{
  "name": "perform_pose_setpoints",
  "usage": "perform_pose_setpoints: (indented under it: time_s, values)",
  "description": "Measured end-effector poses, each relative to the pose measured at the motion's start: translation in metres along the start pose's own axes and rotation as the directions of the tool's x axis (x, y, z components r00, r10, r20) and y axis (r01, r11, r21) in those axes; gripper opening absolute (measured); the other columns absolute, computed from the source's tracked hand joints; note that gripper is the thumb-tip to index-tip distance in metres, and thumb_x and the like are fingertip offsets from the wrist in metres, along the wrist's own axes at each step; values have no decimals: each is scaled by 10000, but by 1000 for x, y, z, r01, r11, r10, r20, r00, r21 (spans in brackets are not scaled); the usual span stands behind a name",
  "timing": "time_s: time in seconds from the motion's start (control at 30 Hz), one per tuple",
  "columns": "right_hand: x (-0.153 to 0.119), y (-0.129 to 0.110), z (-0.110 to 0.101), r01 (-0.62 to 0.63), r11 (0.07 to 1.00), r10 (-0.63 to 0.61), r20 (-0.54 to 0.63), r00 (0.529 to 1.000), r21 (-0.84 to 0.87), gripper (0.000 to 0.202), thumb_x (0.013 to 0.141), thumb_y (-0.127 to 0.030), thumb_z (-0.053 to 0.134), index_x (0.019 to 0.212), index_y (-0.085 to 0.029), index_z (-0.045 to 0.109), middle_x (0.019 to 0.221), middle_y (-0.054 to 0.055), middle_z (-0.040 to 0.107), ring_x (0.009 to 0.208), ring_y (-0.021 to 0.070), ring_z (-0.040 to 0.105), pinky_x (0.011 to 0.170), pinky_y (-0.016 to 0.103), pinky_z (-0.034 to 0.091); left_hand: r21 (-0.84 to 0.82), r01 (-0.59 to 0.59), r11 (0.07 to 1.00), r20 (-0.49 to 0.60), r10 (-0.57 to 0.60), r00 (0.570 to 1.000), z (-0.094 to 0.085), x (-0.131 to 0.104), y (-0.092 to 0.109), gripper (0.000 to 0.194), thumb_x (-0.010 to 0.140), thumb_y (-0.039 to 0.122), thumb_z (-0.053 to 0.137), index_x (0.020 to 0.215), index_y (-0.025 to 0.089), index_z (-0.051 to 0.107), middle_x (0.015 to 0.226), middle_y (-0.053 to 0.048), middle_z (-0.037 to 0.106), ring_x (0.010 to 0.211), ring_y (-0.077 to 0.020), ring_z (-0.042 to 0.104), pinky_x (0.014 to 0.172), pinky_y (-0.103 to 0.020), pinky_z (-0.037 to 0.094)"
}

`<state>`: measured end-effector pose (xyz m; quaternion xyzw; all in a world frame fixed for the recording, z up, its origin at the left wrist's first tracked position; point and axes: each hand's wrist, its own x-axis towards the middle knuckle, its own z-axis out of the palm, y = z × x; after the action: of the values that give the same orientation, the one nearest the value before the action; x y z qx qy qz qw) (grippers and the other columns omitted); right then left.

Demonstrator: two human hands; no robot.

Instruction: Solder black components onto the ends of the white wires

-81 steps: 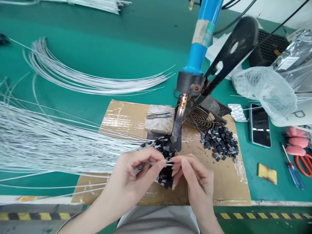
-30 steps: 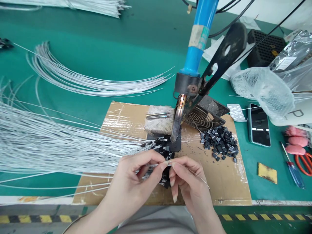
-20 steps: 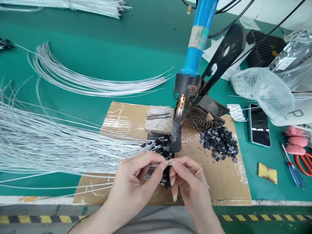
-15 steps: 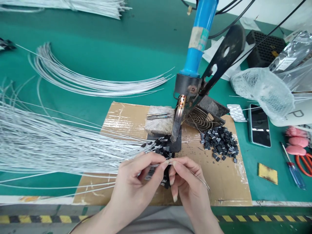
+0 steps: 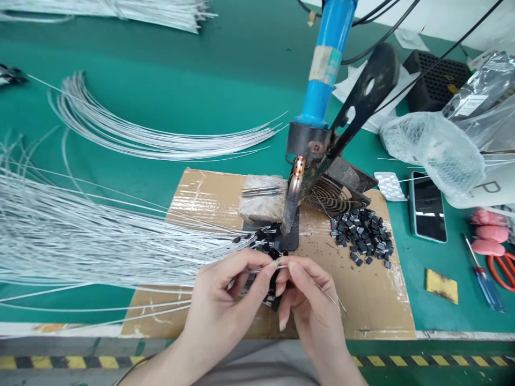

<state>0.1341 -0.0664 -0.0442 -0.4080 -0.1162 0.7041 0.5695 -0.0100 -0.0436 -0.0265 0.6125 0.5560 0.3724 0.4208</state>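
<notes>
Here's the wire [image 5: 283,266], its pale end showing in the slim gap between the two hands, above the cardboard [image 5: 378,305]. The left hand [image 5: 229,295] has thumb and forefinger pinched tight on it. Opposite, the right hand [image 5: 311,289] is narrowed to a pinch too, a thin strand [image 5: 330,300] trailing out behind; exactly what meets at those fingertips is too small to tell. This looks like close fingertip work at the wire's end, and I'd say the next move calls for a steady left pinch and a fine, unhurried right.

Right beneath, black pieces [image 5: 273,301] lie partly covered. Just beyond, the iron [image 5: 290,212] angles down beside the block [image 5: 263,208]. Off left, a great spread of wires [image 5: 120,230]; to the right, a pile of chips [image 5: 362,234], then the phone [image 5: 428,214] and the sponge [image 5: 441,286].
</notes>
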Motion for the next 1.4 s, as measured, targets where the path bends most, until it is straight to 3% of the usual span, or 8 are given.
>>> perform_pose_setpoints:
  time_s: [0.1, 0.2, 0.43, 0.9, 1.1, 1.4]
  values:
    - [-1, -2, -2, 45, 998, -46, -16, 999, -49, 223, 812, -434, 948, 896, -232, 906, 715, 29, 781, 566, 106, 675, 399, 143, 599, -18, 34, 999, -7, -35, 999, 0, 0, 1, 187, 975, 240, 671, 813, 226, 764, 648, 37, 666, 518, -107, 445, 490, -230, 353]
    - [-2, -1, -3, 69, 992, -72, -18, 997, -108, 177, 825, -404, 943, 875, -238, 906, 696, 20, 783, 504, 86, 653, 411, 145, 607, -18, 63, 998, -20, -63, 998, 0, -1, 3, 184, 973, 244, 675, 812, 229, 762, 651, 38, 669, 528, -110, 451, 508, -238, 358]
    - [-2, 0, -2, 76, 989, -82, -38, 996, -125, 172, 809, -394, 953, 852, -236, 901, 658, 18, 773, 445, 93, 655, 389, 148, 593, -11, -40, 999, -7, 40, 999, -2, 1, 3, 191, 953, 169, 683, 803, 239, 778, 630, 46, 663, 502, -103, 440, 470, -229, 341]
    - [-1, -5, -3, -50, 998, 50, -9, 999, -37, 186, 780, -381, 975, 790, -220, 882, 593, -13, 729, 427, 69, 619, 382, 119, 561, 22, -66, 998, -17, 66, 998, -3, 2, 6, 189, 922, 143, 690, 786, 254, 758, 582, 71, 609, 484, -99, 372, 453, -255, 270]
    - [1, -12, -5, -121, 991, 121, 3, 993, -62, 237, 731, -412, 1003, 740, -216, 870, 564, -21, 714, 393, 67, 610, 366, 119, 549, 44, -80, 996, 25, 79, 997, -8, 4, 7, 201, 921, 148, 687, 768, 257, 758, 558, 69, 586, 488, -113, 390, 476, -265, 306]
    - [1, -10, -8, -120, 991, 120, -9, 993, -64, 244, 738, -408, 994, 784, -199, 879, 603, 2, 721, 459, 89, 617, 373, 141, 563, 58, -87, 994, 12, 87, 996, -4, 2, 0, 197, 934, 142, 667, 788, 244, 753, 591, 75, 585, 502, -96, 379, 454, -229, 277]
